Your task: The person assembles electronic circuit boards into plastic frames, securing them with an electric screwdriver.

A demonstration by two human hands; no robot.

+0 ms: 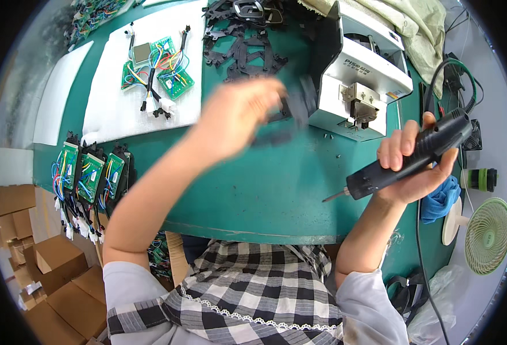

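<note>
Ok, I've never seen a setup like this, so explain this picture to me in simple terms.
There is no robot here, just a person's bare hands. A wide fisheye camera on their head looks down, so straight edges bend. The right hand grips a black electric screwdriver. The left hand is blurred; it seems to hold a dark part, but I can't be sure. On the green table are a white machine, a pile of black plastic parts and a white foam sheet bearing wired circuit boards.
</note>
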